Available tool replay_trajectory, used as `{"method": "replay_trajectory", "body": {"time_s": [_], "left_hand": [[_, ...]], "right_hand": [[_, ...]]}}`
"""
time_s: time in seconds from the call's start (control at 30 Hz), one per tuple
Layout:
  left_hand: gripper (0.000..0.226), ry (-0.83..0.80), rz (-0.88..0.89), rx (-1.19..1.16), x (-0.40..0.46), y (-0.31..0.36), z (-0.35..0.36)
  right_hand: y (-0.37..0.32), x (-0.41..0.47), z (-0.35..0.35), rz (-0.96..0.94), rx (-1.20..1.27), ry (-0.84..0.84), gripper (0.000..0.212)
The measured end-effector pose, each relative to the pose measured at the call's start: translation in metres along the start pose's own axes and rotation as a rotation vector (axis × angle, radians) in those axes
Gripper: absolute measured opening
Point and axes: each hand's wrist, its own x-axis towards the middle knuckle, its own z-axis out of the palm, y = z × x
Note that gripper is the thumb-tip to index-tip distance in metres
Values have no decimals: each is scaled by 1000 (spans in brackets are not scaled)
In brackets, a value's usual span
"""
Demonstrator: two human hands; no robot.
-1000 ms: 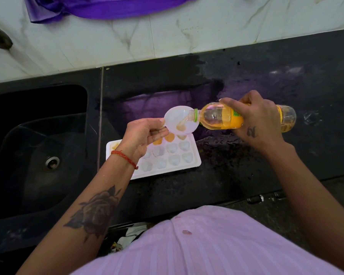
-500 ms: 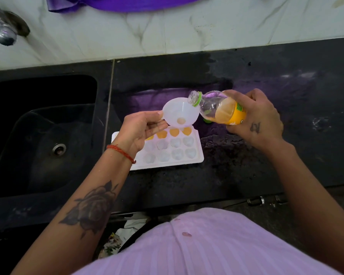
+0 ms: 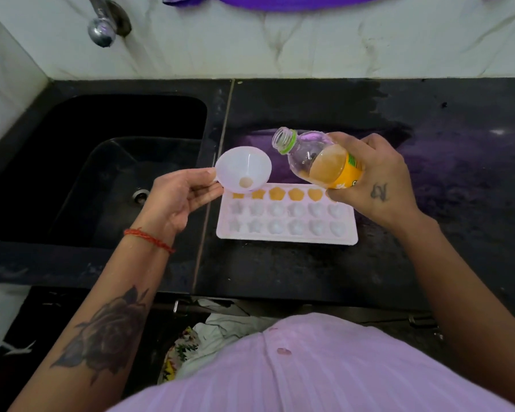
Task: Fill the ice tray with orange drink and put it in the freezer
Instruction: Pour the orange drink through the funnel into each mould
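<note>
1. L hand [image 3: 180, 197]: forearm comes in from bottom-left, palm turned up/right. Thumb + fingers [image 3: 208, 194] pinch the small tab of the white funnel [image 3: 243, 169]; rest of the fingers loosely curled under it.
2. Funnel: wide mouth faces up toward cam, spout down over the far-left corner of the ice tray [image 3: 286, 217]. A little orange liquid sits at the spout hole.
3. R hand [image 3: 375, 179]: forearm from bottom-right, back of hand up, fingers wrapped round the lower body of the drink bottle [image 3: 318, 157], over the label.
4. Vs 1.0 s ago: bottle was approx horizontal w/ its neck at the funnel rim, pouring. 0.5 s ago it was already tipping back. Now the neck is raised and clear of the funnel, no stream visible. More of the far row reads orange than before, though the L hand then hid part of the tray.
5. Bottle: uncapped, long axis diagonal, open mouth points up-left toward the funnel, base hidden in the R hand. Orange drink pooled at the lower, hand end.
6. Ice tray: flat on the dark surface [image 3: 428, 233], just right of the sink [image 3: 101, 173], long axis left-right. Far row holds orange drink; the two nearer rows look pale, unfilled.
7. Tap [image 3: 101, 31] on the wall above the sink.
</note>
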Motion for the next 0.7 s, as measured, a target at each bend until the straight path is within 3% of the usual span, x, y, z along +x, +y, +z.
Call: {"method": "replay_trajectory", "body": {"time_s": [0.33,0.7], "left_hand": [[5,-13,-65,-11,13,-19,-34],[4,-36,-121,-4,26,-26,-36]], "right_hand": [[-31,2,23,-25,-8,-75,81],[-33,1,32,-93,-283,-95,72]]}}
